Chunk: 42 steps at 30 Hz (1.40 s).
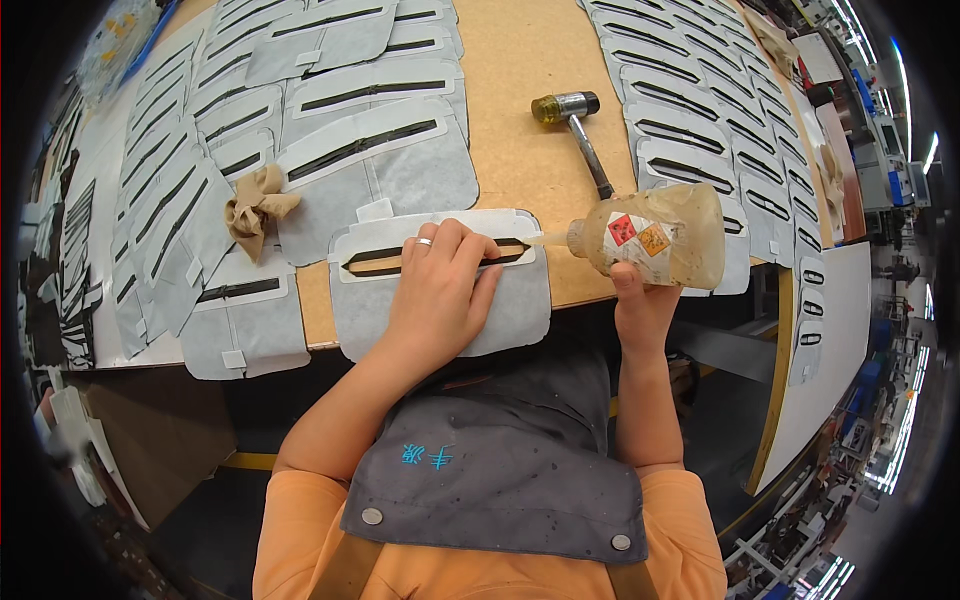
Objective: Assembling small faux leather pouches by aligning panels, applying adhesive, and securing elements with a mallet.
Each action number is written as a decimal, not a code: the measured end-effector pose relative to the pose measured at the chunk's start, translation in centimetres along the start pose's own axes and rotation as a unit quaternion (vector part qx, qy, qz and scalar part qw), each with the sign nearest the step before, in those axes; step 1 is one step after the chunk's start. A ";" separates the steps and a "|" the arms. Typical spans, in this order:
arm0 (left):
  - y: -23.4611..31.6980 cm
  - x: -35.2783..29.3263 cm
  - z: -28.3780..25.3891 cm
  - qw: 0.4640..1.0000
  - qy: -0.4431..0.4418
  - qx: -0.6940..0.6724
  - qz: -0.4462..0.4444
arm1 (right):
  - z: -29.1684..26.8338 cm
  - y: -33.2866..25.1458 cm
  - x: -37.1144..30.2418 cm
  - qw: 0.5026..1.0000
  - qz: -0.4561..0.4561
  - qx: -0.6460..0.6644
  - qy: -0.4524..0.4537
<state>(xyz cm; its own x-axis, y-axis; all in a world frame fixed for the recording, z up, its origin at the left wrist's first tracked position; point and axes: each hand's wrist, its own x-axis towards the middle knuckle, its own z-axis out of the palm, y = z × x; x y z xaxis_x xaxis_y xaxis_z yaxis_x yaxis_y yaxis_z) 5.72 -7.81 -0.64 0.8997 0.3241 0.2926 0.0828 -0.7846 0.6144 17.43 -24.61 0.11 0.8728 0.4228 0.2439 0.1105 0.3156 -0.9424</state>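
A pale grey fabric panel [520, 310] lies at the table's front edge, with a long black-edged slot across its white upper part. My left hand [440, 285], a ring on one finger, rests on this panel over the slot, fingers bent down and thumb apart. In my right hand [642, 310] is a cloudy, stained squeeze bottle [690, 240] with two diamond-shaped labels. It is tipped on its side, and its thin nozzle [548, 239] points left at the slot's right end. Whether the tip touches the fabric I cannot tell.
Beyond the bottle lies a hammer [585, 140] with a yellow head end. A crumpled tan cloth [258, 210] sits left of my panel. Overlapping rows of similar panels [370, 150] cover the left side, and more panels [680, 130] line the right of the wooden table [510, 60].
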 end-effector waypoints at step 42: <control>-0.1 -0.1 -0.1 1.000 0.004 -0.013 0.000 | -0.6 0.9 -1.9 0.988 -0.075 -0.126 -0.049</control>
<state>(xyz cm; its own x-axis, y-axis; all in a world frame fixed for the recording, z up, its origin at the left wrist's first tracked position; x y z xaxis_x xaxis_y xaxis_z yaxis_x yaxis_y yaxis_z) 5.60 -7.72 -0.62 0.8961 0.3281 0.2990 0.0713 -0.7712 0.6326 16.19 -25.60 -1.36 0.7886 0.4718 0.3944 0.3608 0.1645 -0.9180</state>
